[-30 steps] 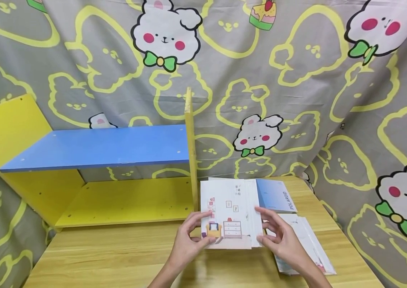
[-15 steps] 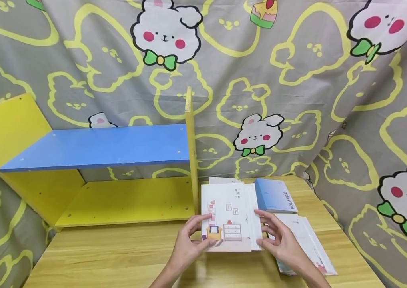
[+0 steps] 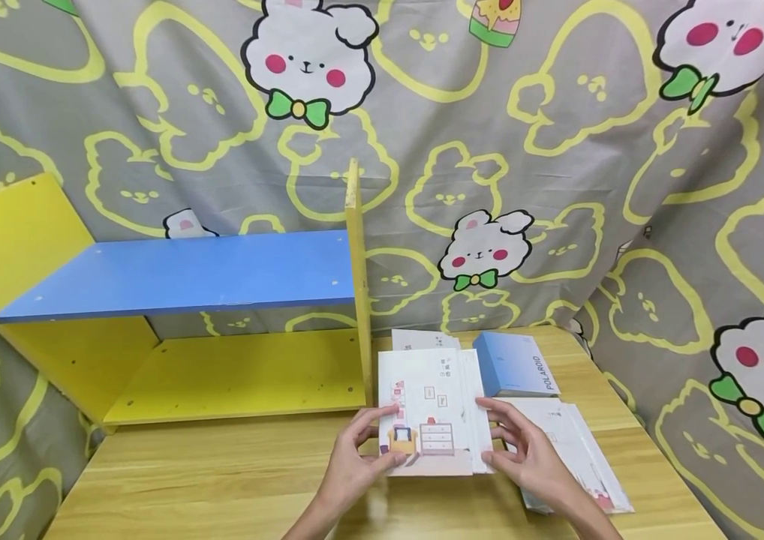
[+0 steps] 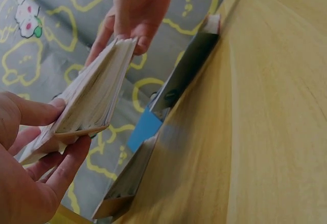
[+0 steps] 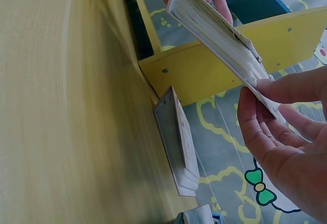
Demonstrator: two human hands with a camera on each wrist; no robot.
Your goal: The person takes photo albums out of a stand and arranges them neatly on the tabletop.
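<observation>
A white book [image 3: 436, 405], its cover printed with an armchair and a chest of drawers, is held up above the table between both hands. My left hand [image 3: 358, 450] pinches its left edge, thumb on the cover and fingers beneath. On the opposite edge, my right hand [image 3: 524, 446] grips it between thumb and fingers. The left wrist view shows the book's page edges [image 4: 97, 88] fanned slightly. From the right wrist, the same book [image 5: 214, 27] appears tilted, with loose-looking layers near the right thumb.
A yellow-and-blue shelf [image 3: 186, 274] stands at the left on the wooden table [image 3: 220, 480]. Behind the held book lies another white book [image 3: 416, 339]; a blue POLAROID-labelled block [image 3: 517, 365] and more white books [image 3: 581, 450] lie right. A patterned curtain [image 3: 557, 172] hangs behind.
The held book has come slightly down and toward me, so more of the white book behind it shows. Both hands keep their grip on its edges.
</observation>
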